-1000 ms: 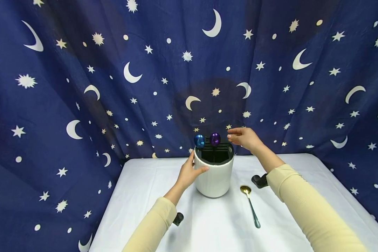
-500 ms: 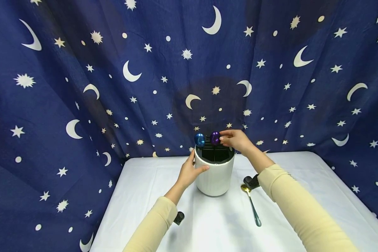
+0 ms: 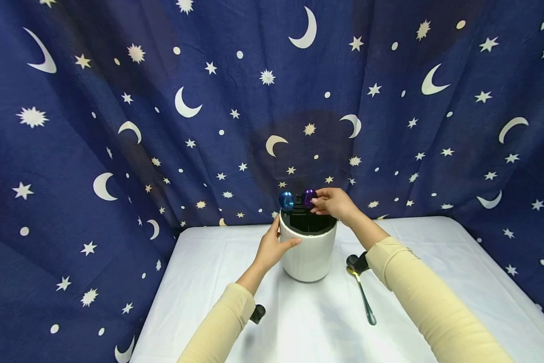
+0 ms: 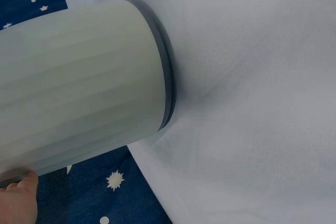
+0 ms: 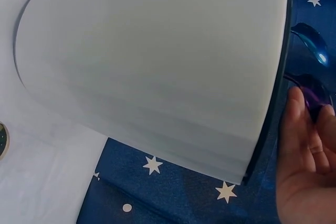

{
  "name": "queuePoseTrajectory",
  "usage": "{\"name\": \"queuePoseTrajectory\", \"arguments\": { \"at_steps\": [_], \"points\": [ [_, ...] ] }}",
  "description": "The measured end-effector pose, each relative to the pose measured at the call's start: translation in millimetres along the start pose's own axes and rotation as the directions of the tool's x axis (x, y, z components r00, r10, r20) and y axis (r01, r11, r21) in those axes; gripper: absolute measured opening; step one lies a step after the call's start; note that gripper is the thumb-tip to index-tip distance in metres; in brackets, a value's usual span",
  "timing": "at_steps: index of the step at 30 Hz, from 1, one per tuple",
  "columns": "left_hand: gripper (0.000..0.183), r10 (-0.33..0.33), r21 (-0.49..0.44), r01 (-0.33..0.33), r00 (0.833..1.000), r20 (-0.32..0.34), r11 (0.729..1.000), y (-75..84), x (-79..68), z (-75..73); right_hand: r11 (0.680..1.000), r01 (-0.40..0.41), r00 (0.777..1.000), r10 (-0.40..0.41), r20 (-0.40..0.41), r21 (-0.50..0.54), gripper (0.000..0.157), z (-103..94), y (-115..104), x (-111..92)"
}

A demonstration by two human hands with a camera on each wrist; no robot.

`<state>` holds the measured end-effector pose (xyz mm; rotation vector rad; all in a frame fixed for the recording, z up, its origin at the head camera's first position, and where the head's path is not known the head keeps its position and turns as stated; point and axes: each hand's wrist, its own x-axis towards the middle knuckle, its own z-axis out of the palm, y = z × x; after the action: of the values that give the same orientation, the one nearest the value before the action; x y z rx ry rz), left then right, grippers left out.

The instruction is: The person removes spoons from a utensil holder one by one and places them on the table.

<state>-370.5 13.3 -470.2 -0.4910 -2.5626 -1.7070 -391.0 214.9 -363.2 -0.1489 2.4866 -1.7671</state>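
Observation:
A white ribbed utensil holder with a black divided insert stands upright on the table. My left hand holds its left side near the rim, thumb across the front. Two shiny spoons stick up from the back of the holder, bowls at the top: a blue spoon and, to its right, a purple spoon. My right hand pinches the purple spoon just under its bowl, between thumb and fingers. Their handles are hidden inside the holder.
On the white table, right of the holder, lies a spoon with a gold bowl and green handle. The black right wrist camera overlaps its bowl in the head view. A dark blue curtain with moons and stars hangs behind.
My right hand has moved left to the purple spoon and now pinches it. The left hand stays on the holder, and both upright spoons keep their places.

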Motion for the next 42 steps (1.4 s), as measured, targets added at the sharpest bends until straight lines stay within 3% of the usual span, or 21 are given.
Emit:
{"name": "queuePoseTrajectory", "arguments": {
  "at_steps": [13, 20, 35, 42],
  "points": [
    [0.095, 0.033, -0.005, -0.033, 0.999, -0.002, 0.999, -0.9, 1.7, 0.3, 1.0, -0.012, 1.0, 0.012, -0.006, -0.01, 0.022, -2.1, -6.9, -1.0],
    [0.096, 0.004, 0.001, -0.004, 1.0, 0.005, 1.0, 0.6, 1.4, -0.3, 1.0, 0.0, 1.0, 0.0, -0.01, -0.008, 0.024, -8.3, -15.7, -2.0],
    [0.098, -0.001, -0.009, 0.001, 1.0, 0.009, 1.0, 0.5, -0.4, -0.1, 0.997, 0.067, 0.997, -0.069, -0.04, -0.049, 0.023, -21.6, -52.3, -6.5],
    [0.098, -0.014, -0.014, 0.014, 1.0, 0.007, 1.0, 1.4, -0.9, -1.1, 0.993, 0.114, 0.99, -0.116, -0.079, -0.022, 0.022, -33.4, -78.4, -10.6]
  ]
}}
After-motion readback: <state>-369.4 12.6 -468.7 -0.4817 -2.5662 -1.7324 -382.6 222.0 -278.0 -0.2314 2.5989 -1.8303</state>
